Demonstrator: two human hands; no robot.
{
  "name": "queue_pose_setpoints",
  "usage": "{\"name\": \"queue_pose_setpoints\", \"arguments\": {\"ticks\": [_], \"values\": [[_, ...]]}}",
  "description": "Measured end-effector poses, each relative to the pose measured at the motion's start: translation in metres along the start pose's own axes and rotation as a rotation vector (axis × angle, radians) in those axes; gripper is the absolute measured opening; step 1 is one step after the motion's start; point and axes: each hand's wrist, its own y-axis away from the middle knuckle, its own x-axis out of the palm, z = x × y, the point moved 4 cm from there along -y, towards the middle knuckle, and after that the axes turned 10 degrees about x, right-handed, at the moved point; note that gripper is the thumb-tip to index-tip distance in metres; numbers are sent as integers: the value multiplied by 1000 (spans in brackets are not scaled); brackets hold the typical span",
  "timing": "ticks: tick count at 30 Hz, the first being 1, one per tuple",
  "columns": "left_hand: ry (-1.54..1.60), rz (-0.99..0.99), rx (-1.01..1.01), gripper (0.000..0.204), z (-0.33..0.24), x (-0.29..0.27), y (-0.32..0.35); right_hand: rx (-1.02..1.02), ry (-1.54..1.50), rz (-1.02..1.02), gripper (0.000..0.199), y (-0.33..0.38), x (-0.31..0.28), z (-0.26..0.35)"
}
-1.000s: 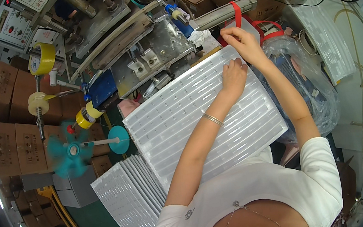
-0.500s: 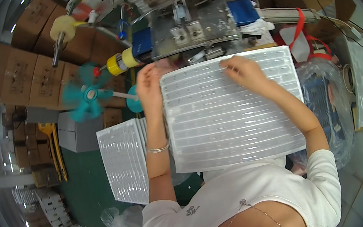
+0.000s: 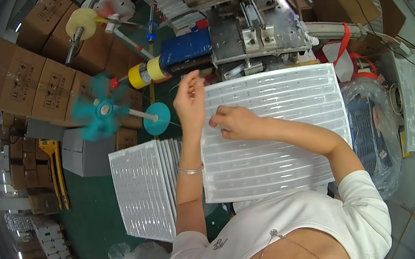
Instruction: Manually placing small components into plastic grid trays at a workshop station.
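A large white ribbed plastic tray point(image 3: 276, 162) lies in front of my body, with rows of long clear-covered grooves running across it. Above its left end, my right hand point(image 3: 238, 122) has its fingers curled in and pointing down; anything between them is too small to make out. My left hand point(image 3: 191, 102) is raised at the tray's far left corner, thumb and fingers drawn together, and whatever they pinch cannot be made out. Just beyond both hands stands a machine with a metal plate point(image 3: 230, 44), small clamp blocks point(image 3: 258, 38) and a blue block point(image 3: 185, 46) at its left.
Several similar white trays point(image 3: 142, 191) stand stacked at my left. A teal fan point(image 3: 104, 109) with blurred blades is beyond them, before brown cartons point(image 3: 8, 72). Yellow tape rolls point(image 3: 139, 75) sit left of the machine. At right is a plastic-wrapped blue crate point(image 3: 364, 128).
My right hand has moved left and nearer, from the tray's far edge to its left end. My left hand has shifted right. The machine's metal plate and blue block have slid right.
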Motion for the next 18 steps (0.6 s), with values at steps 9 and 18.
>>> {"name": "queue_pose_setpoints", "arguments": {"ticks": [9, 18], "values": [[-591, 51, 605, 35, -47, 135, -71, 518, -510, -714, 19, 64, -175, -87], [-529, 207, 661, 29, -40, 111, -59, 301, 243, -883, 21, -3, -188, -80]]}}
